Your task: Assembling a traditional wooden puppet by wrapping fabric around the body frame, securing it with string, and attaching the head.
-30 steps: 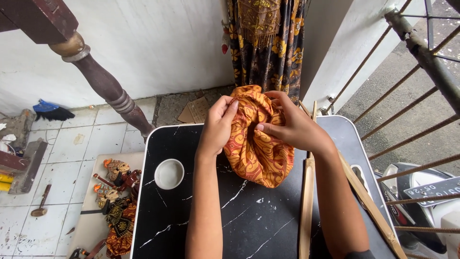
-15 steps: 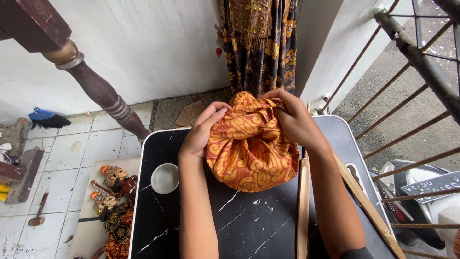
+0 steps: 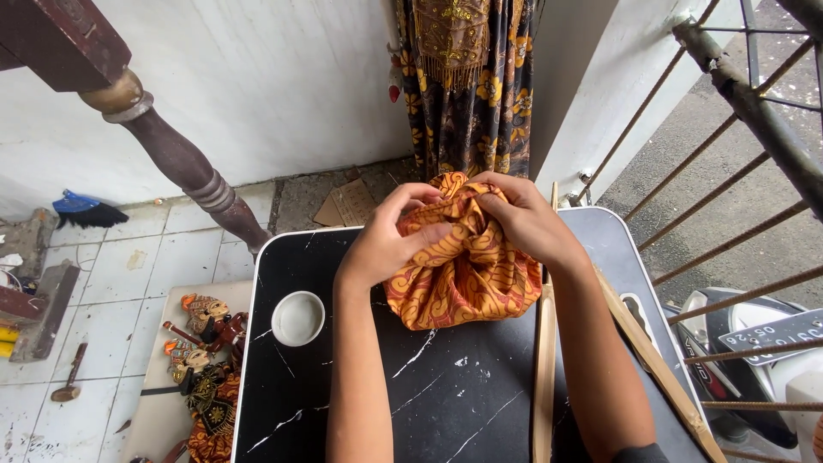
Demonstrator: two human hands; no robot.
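Orange patterned cloth (image 3: pixel 463 274) is bunched into a rounded bundle on the far middle of the black marbled tabletop (image 3: pixel 429 403), its gathered top pinched from both sides. The left hand (image 3: pixel 390 236) is closed on the folds at the left, the right hand (image 3: pixel 523 219) clamped on them at the right — thumbs nearly meeting over the gathers. A small white bowl (image 3: pixel 297 318) is set to the left of the bundle, apart from it. Two bamboo sticks (image 3: pixel 543 377) are laid along the right of the tabletop. Puppets (image 3: pixel 201 343) are seen on a board on the tiled floor — below and to the left.
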